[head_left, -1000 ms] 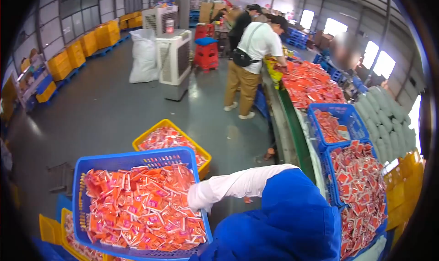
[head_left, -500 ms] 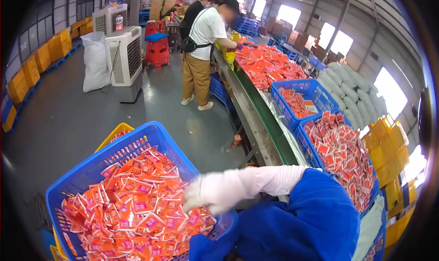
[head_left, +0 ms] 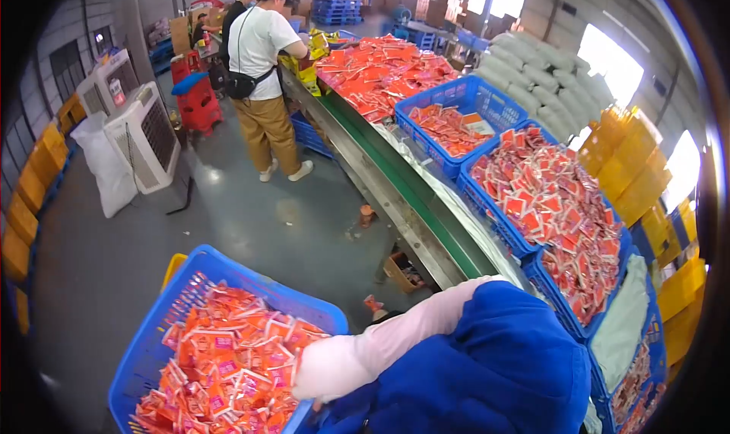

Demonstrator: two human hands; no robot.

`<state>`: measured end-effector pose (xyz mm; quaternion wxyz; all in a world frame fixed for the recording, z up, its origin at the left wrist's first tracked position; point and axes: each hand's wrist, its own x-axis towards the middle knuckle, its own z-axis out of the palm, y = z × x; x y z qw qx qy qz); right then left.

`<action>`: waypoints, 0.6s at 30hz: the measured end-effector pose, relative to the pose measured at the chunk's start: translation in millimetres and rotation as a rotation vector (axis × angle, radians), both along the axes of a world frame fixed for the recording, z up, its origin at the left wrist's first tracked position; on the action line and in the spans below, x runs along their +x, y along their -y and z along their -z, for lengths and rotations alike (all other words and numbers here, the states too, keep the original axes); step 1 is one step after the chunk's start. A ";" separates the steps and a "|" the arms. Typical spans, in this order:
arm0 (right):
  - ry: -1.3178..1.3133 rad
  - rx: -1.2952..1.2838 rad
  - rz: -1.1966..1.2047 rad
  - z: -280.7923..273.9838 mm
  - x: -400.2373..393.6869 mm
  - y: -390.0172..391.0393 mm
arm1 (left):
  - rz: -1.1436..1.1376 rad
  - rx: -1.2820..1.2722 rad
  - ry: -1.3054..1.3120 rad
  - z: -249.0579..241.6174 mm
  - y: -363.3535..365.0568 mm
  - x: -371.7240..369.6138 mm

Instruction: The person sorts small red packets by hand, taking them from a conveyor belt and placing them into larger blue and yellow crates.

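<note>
Your view's just swung toward the green conveyor belt (head_left: pixel 426 200), but the small orange-red packets (head_left: pixel 228 350) are still heaped in the blue plastic basket (head_left: pixel 293 301), right hand (head_left: pixel 323 369) by its rim, grip and opening impossible to tell, left hand out of frame.

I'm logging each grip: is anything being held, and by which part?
It can't be told: the right hand is over the orange packets by the blue basket rim, its fingers indistinct. The left hand is out of view.
</note>
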<state>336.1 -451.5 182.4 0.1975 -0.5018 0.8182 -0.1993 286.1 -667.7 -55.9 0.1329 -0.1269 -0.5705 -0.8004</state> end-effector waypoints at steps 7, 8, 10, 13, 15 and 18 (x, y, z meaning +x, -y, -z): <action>-0.125 -0.267 0.082 -26.5 -53.0 -200.2 | 0.144 -0.143 -0.029 -90.1 -165.6 -117.0; -0.126 -0.304 0.114 -32.0 -59.1 -230.3 | 0.184 -0.170 -0.023 -106.5 -193.2 -129.6; -0.360 -0.421 0.137 -40.1 -61.7 -290.6 | 0.239 -0.208 -0.002 -134.0 -249.2 -137.9; -0.505 -0.420 0.315 -74.5 -57.4 -370.7 | 0.288 -0.255 0.027 -167.8 -313.9 -154.3; -0.575 -0.461 0.398 -79.5 -60.9 -422.8 | 0.335 -0.245 0.005 -183.6 -371.6 -183.4; -0.790 -0.424 0.714 -64.3 -63.4 -491.2 | 0.447 -0.188 -0.028 -190.7 -468.9 -231.5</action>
